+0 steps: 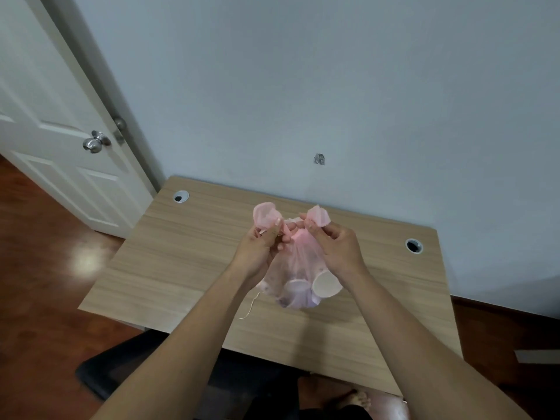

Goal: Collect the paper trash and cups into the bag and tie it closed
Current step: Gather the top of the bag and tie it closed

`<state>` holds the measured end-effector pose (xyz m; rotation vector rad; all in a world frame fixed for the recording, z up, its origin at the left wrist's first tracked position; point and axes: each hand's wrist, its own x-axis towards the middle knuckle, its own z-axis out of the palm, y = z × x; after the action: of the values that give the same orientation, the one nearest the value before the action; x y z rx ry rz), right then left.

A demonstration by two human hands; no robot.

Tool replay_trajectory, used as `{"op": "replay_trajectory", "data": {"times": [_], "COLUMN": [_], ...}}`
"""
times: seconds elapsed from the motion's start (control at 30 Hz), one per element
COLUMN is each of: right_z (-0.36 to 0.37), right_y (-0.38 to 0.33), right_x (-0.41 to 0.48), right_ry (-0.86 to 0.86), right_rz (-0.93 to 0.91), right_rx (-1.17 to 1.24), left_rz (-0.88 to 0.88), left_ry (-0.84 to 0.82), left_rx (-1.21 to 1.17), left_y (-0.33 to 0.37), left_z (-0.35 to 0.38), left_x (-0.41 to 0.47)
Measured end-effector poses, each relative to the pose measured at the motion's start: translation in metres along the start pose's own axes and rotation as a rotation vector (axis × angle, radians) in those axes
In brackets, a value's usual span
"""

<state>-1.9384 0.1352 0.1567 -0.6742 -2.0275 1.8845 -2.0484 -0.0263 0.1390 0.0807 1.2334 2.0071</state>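
Note:
A thin pink plastic bag [298, 265] stands on the wooden desk [188, 262] with its neck gathered. Through the plastic I see round white cups [325, 284] and crumpled paper low in the bag. My left hand [260, 251] pinches the bag's left handle loop [265, 215]. My right hand [338, 247] pinches the right handle loop [318, 216]. The two loops stick up and apart above the gathered neck. A thin pale string [250, 307] trails from the bag onto the desk.
The desk has a cable hole at the back left [181, 197] and one at the right [414, 246]. A white door [54, 140] stands open at the left over a brown wood floor. A black chair [121, 368] sits under the desk's front edge.

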Motion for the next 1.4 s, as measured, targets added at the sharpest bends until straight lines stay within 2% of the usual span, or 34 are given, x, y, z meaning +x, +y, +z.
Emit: {"op": "replay_trajectory", "data": {"times": [0.13,0.33,0.53,0.67,0.83,1.0,1.07,1.13,1.2,1.3,1.4], "right_z": [0.006,0.016,0.023,0.026,0.022,0.018,0.02,0.02,0.019,0.016,0.014], "right_y": [0.001,0.005,0.01,0.011,0.017,0.019,0.018,0.016,0.014,0.015,0.014], "right_x": [0.006,0.006,-0.001,-0.001,0.002,0.004,0.002,0.0,-0.002,-0.001,-0.001], "right_ry": [0.043,0.133,0.135,0.123,0.121,0.162,0.168,0.166,0.17,0.192,0.176], "right_rz": [0.015,0.131,0.19,0.21,0.245,0.297,0.3,0.315,0.324,0.35,0.376], "right_rx": [0.158,0.327,0.304,0.346,0.389,0.391,0.396,0.438,0.472,0.484,0.414], "left_rz": [-0.029,-0.006,0.014,0.072,0.125,0.122,0.165,0.161,0.092,0.007,0.002], "left_ry": [-0.058,-0.029,0.162,0.237,0.198,0.033,0.046,0.125,0.181,0.179,0.126], "left_rx": [-0.225,-0.239,0.263,0.312,0.571,0.684,0.747,0.669,0.433,0.076,-0.047], "left_y": [0.006,-0.004,-0.008,-0.012,-0.01,-0.005,-0.007,-0.008,-0.009,-0.008,-0.01], "left_z": [0.011,0.013,0.011,0.014,0.017,0.023,0.023,0.019,0.014,0.012,0.008], "left_x": [-0.001,-0.005,-0.005,-0.005,-0.01,-0.017,-0.016,-0.014,-0.01,-0.008,-0.006]}}
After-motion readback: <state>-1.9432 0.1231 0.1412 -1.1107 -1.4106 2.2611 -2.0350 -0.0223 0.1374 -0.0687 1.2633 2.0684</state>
